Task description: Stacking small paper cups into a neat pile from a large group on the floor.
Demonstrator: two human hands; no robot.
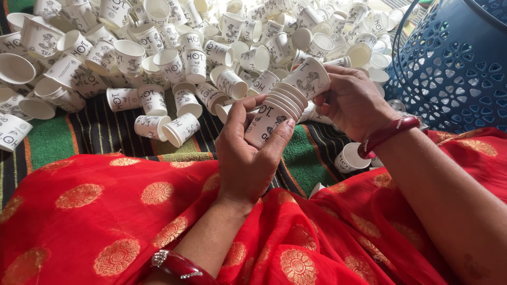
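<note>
At frame centre the left hand grips a nested stack of white printed paper cups while the right hand clasps a single cup at its mouth, loose cups heaped across the upper frame on a striped green-and-black mat beside a blue perforated basket.

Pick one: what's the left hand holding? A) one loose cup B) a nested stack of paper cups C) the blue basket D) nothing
B: the left hand grips a nested stack of paper cups, several rims showing, while the right hand holds a single cup at its top end.
</note>
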